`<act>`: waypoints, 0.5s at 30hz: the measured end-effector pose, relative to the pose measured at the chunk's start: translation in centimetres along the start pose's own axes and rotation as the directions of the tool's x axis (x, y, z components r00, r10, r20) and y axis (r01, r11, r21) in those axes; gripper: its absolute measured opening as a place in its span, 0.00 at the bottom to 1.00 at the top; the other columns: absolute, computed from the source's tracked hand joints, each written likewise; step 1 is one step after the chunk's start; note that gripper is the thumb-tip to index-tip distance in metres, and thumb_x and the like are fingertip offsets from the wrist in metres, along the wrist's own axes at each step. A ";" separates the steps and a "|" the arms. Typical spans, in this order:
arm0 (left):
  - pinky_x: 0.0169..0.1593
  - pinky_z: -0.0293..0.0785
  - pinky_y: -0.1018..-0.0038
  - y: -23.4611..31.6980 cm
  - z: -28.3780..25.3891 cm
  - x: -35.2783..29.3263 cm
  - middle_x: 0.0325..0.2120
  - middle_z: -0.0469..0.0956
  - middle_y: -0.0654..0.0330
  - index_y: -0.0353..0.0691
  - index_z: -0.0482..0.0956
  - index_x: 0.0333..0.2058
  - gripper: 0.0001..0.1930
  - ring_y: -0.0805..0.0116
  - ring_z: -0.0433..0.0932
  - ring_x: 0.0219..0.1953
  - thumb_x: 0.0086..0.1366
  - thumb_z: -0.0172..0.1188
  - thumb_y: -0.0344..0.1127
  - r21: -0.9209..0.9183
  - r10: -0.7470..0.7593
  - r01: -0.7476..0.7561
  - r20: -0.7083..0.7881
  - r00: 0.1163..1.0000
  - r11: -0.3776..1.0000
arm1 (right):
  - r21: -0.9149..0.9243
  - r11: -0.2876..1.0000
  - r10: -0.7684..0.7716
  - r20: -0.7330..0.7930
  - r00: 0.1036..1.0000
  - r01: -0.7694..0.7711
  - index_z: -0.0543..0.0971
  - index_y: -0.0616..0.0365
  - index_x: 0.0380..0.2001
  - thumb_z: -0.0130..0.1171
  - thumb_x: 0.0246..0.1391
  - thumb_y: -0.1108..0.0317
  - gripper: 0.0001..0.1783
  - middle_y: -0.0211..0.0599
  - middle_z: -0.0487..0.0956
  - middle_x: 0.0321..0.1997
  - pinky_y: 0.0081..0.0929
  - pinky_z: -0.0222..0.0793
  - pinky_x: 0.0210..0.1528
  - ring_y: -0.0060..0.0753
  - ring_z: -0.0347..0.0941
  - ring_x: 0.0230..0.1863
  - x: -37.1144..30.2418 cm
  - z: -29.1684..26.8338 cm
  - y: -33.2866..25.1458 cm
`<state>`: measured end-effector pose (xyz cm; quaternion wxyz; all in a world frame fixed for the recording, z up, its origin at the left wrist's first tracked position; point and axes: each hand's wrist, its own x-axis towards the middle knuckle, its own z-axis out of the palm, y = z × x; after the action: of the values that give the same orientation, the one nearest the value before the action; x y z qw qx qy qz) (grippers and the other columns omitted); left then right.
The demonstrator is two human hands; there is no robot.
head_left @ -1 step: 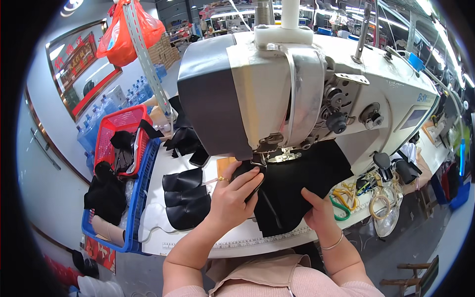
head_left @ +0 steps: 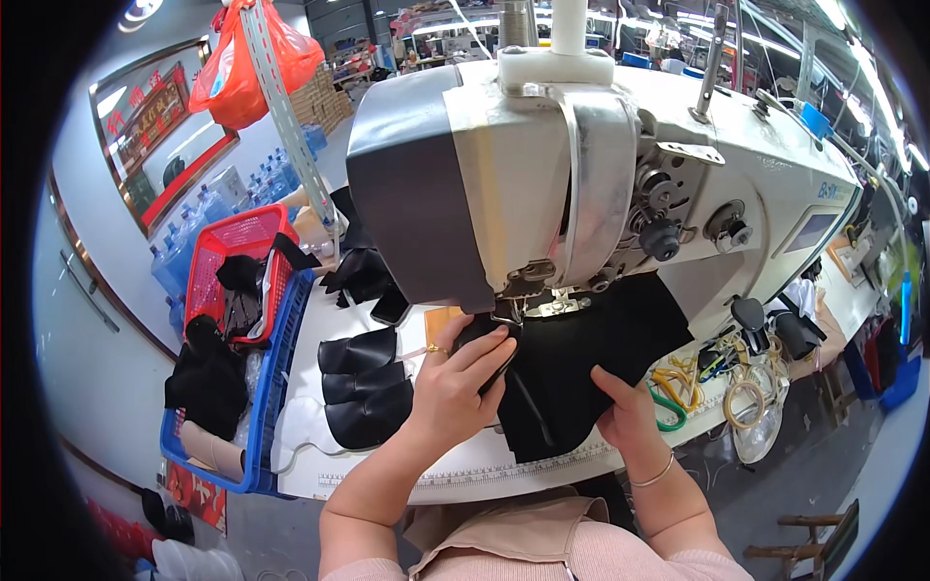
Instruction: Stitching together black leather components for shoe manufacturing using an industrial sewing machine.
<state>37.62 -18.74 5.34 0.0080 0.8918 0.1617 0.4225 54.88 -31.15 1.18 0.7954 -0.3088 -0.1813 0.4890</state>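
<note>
A sewing machine (head_left: 417,194) stands over the table, its presser foot (head_left: 513,312) close to the fingertips of my left hand (head_left: 457,382). That hand's fingers lie over a small black piece (head_left: 477,337) at the left of the needle and seem to grip it; the thumb is hidden. A large black fabric panel (head_left: 581,378) runs under the machine head toward me. My right hand (head_left: 628,414) holds its near right edge, thumb on top and the other fingers underneath. Left of my left hand lie several curved black pieces (head_left: 360,387).
A blue crate (head_left: 263,426) and a red basket (head_left: 242,228) with black pieces stand at the left. A ruler strip (head_left: 417,478) follows the table's front edge. Green-handled scissors (head_left: 668,412), yellow-handled tools (head_left: 678,378) and tape rolls (head_left: 744,405) lie at the right.
</note>
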 end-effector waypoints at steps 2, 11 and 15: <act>0.49 0.69 0.64 0.2 0.0 0.1 0.39 0.76 0.62 0.42 0.79 0.37 0.18 0.49 0.69 0.48 0.42 0.62 0.25 -0.027 -0.017 0.016 -0.010 1.000 0.999 | -0.026 0.999 0.028 0.004 1.000 -0.028 0.68 0.60 0.50 0.51 0.50 0.78 0.21 0.39 0.73 0.48 0.31 0.68 0.51 0.35 0.71 0.48 0.5 -0.2 -0.3; 0.46 0.71 0.73 -2.9 0.3 0.2 0.44 0.66 0.54 0.32 0.57 0.51 0.29 0.70 0.71 0.42 0.54 0.61 0.31 -0.748 -0.644 0.661 0.535 0.547 -0.061 | 0.273 0.955 0.061 0.206 0.977 -0.117 0.69 0.60 0.50 0.52 0.52 0.70 0.20 0.38 0.72 0.49 0.35 0.62 0.56 0.36 0.69 0.51 -0.8 -2.2 3.0; 0.41 0.72 0.77 -4.7 1.2 0.1 0.37 0.71 0.58 0.34 0.66 0.45 0.24 0.73 0.73 0.38 0.51 0.64 0.32 -0.514 -0.303 0.827 0.845 0.441 -0.227 | -0.634 0.710 -0.186 0.251 0.950 0.307 0.66 0.64 0.52 0.62 0.46 0.70 0.29 0.35 0.71 0.51 0.28 0.60 0.56 0.32 0.67 0.51 -1.8 -1.8 8.7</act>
<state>37.27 -14.08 3.93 0.7927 0.5279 0.2638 0.1527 49.36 -30.45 -5.92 0.6724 -0.5023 -0.4500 0.3052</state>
